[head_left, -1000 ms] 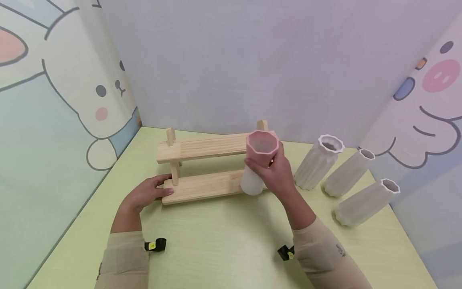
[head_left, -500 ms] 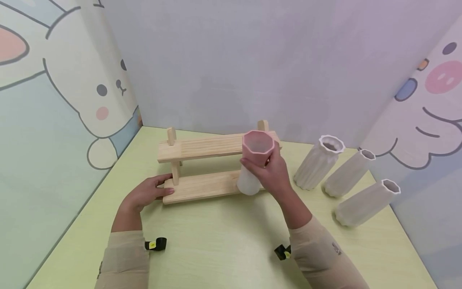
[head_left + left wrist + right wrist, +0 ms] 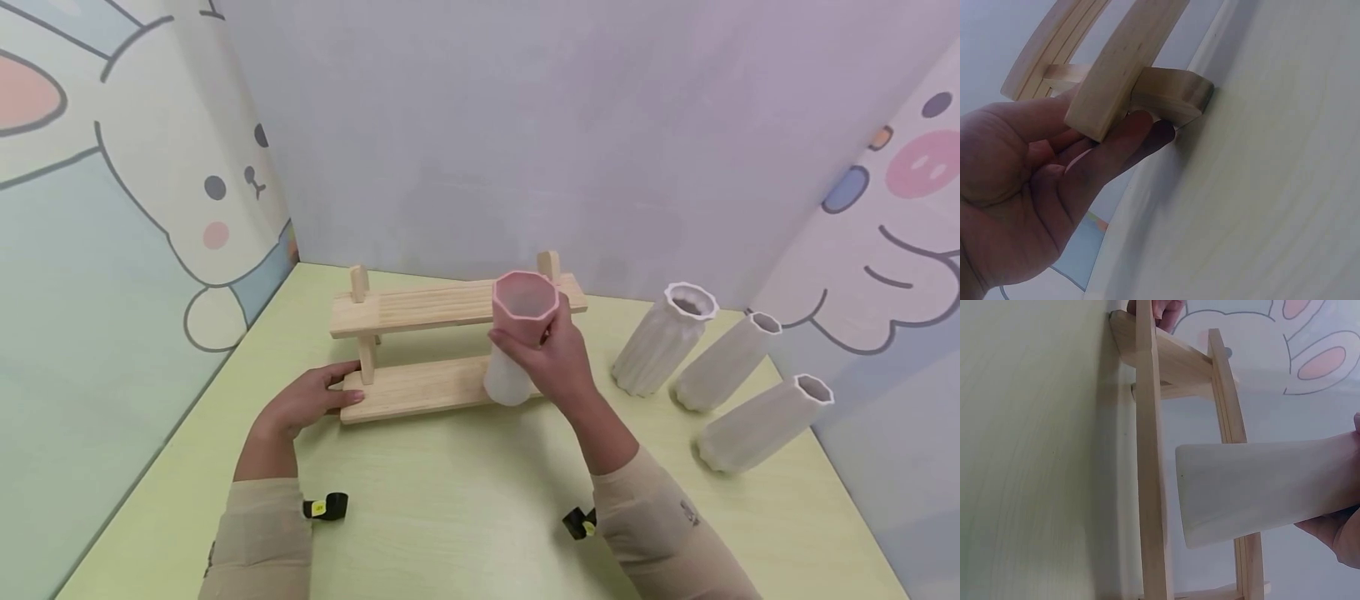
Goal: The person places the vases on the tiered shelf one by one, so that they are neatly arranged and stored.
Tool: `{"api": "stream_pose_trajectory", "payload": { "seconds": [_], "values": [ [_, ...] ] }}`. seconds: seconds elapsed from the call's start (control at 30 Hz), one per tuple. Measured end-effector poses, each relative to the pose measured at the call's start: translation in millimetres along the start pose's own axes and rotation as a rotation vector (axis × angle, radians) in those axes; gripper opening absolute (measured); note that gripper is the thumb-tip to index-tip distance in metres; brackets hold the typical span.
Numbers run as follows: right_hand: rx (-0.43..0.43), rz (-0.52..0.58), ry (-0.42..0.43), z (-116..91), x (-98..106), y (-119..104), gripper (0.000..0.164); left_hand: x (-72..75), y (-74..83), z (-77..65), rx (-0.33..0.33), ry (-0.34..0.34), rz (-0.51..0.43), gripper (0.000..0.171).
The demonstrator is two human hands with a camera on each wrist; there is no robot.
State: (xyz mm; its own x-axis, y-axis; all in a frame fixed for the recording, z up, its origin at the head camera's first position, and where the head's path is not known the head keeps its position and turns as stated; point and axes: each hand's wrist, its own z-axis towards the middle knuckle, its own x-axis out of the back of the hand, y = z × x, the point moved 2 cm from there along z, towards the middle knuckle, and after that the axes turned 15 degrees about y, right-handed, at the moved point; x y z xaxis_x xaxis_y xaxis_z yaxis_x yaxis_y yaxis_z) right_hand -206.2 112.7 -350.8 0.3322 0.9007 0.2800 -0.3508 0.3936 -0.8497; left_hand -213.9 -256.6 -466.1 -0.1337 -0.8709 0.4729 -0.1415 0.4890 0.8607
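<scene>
A two-tier wooden shelf stands on the table near the back wall. My left hand grips the left end of its lower board, thumb on top; in the left wrist view, fingertips reach under the board beside a wooden foot. A tall vase, pink at its faceted rim and white below, is in my right hand, fingers wrapped round its upper part. It stands nearly upright in front of the shelf's right half. The right wrist view shows the vase's base a small gap above the lower board.
To the right on the pale green table stand three white vases: one with a flared scalloped rim, a slim one and a ribbed one. Walls with cartoon animals close off the back and sides.
My right hand has carried the pink and white vase a little to the left along the shelf. The left hand keeps its grip on the board's end.
</scene>
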Motion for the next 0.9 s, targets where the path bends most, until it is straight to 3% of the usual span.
{"api": "stream_pose_trajectory", "payload": {
  "seconds": [0.2, 0.6, 0.9],
  "values": [
    [0.016, -0.005, 0.002, -1, -5, -2, 0.085, 0.1, 0.0, 0.4, 0.004, 0.001, 0.003, 0.078],
    [0.095, 0.097, 0.004, 2, -19, -8, 0.081, 1.0, -0.8, 1.1, -0.016, -0.004, 0.003, 0.078],
    [0.069, 0.119, -0.033, -1, -30, -11, 0.081, 1.7, -1.2, 0.6, -0.006, -0.002, -0.001, 0.077]
  ]
}}
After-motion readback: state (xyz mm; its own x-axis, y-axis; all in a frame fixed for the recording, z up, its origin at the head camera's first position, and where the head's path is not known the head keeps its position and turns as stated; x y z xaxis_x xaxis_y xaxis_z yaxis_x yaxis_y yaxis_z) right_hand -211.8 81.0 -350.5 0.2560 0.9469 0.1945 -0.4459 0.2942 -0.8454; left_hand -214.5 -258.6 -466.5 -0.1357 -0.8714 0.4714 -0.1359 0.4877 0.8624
